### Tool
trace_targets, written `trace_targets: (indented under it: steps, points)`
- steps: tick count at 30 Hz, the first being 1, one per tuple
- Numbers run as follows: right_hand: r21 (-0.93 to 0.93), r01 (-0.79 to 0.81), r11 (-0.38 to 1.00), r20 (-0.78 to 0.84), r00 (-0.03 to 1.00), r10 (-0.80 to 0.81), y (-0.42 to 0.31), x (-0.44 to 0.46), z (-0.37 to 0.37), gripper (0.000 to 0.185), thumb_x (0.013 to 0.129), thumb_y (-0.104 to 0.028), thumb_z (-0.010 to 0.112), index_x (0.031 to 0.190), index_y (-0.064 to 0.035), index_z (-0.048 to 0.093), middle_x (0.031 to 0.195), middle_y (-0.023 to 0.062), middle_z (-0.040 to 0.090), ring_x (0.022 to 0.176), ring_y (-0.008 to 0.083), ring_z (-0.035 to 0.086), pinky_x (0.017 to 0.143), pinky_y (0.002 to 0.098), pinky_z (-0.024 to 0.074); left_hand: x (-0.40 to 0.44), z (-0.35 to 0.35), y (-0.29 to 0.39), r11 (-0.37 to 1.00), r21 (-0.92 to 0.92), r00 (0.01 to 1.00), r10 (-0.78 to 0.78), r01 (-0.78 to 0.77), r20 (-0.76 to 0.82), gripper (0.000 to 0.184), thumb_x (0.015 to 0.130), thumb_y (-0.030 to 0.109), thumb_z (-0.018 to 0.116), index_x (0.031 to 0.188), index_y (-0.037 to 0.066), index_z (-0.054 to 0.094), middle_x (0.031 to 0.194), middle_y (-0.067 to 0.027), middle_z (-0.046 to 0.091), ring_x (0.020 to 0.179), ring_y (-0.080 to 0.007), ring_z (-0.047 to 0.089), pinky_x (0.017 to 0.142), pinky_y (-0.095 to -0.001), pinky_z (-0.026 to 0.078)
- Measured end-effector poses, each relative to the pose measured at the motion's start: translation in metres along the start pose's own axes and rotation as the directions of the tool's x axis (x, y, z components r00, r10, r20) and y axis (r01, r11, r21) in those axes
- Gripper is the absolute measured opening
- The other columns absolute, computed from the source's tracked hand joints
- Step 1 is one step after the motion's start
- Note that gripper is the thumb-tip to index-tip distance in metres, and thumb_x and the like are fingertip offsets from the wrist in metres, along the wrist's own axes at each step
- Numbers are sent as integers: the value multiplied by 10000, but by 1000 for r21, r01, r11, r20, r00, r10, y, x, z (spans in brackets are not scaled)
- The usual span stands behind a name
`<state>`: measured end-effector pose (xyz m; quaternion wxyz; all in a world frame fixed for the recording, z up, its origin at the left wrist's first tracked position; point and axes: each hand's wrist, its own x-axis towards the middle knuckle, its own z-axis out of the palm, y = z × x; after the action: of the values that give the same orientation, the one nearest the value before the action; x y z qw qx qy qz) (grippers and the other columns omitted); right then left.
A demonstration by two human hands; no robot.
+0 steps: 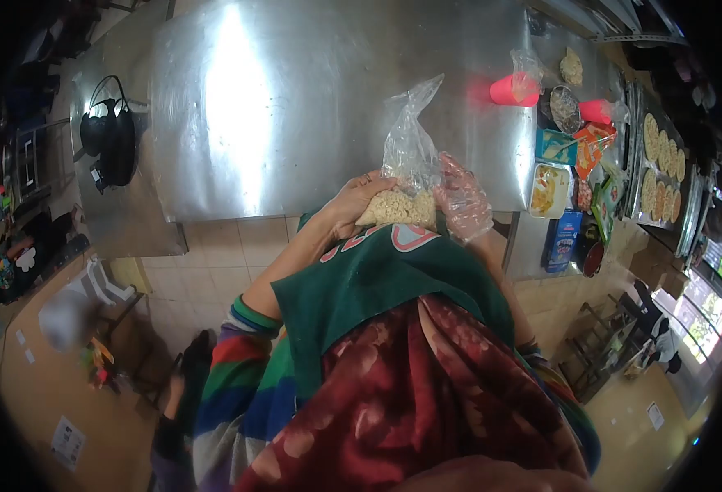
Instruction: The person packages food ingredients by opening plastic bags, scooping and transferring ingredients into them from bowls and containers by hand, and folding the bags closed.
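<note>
A clear plastic bag (410,156) with pale, crumbly flakes (395,207) in its lower part is held upright at the near edge of the steel table, just in front of my green apron. My left hand (356,199) is bare and pinches the bag's left side, thumb over the plastic. On the other side, my right hand (466,203) wears a loose clear plastic glove and is closed against the bag's right side; its fingertips are partly hidden. The bag's twisted top stands up loose above both hands.
The steel table (312,98) spreads out ahead. A black bag (108,143) lies left. On the right are pink cups (514,90), a bowl (565,110), a white tub (550,190), a blue box (563,242) and a tray of flat round pieces (663,168). A person sits lower left.
</note>
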<state>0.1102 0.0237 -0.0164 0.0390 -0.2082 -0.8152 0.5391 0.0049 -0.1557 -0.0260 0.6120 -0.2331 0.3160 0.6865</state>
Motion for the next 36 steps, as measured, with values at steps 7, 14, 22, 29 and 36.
trace_targets:
  steps: [7,14,22,29,36]
  points:
    - [17,-84,996,-65,994,85,21,-14,11,148,828,-35,586,965,-33,643,882,89,631,667,127,583,619,252,490,3,-8,-2,994,-105,998,-25,31,57,313,904,169,497,1148,-22,456,1017,-172,598,859,-255,650,713,-350,582]
    - [229,13,973,-89,996,7,5,-24,9,103,835,-7,553,912,-15,621,914,113,616,750,155,601,659,270,498,2,-1,5,945,-296,989,-150,143,0,304,919,203,459,1095,-45,483,949,-183,612,824,-251,657,680,-348,592]
    - [430,-202,880,204,971,123,-36,-14,-12,251,833,-19,554,1082,-32,533,1107,88,524,944,153,538,795,268,457,8,0,11,922,-369,993,-96,116,72,228,918,168,461,1017,-35,493,888,-131,614,778,-220,652,641,-286,581]
    - [251,-101,963,222,974,45,-38,-12,-16,280,791,6,587,1058,-19,507,1016,72,530,820,117,550,749,260,462,0,11,13,969,-236,997,-63,70,39,290,915,210,480,1065,-39,477,955,-137,608,822,-226,647,722,-340,563]
    - [326,-159,932,111,985,129,-31,-10,-15,133,805,-7,581,922,-8,518,784,40,551,666,91,542,620,223,453,-19,37,-2,898,55,894,440,-437,-83,409,916,208,501,1241,-6,375,1029,-124,565,946,-178,573,795,-302,492]
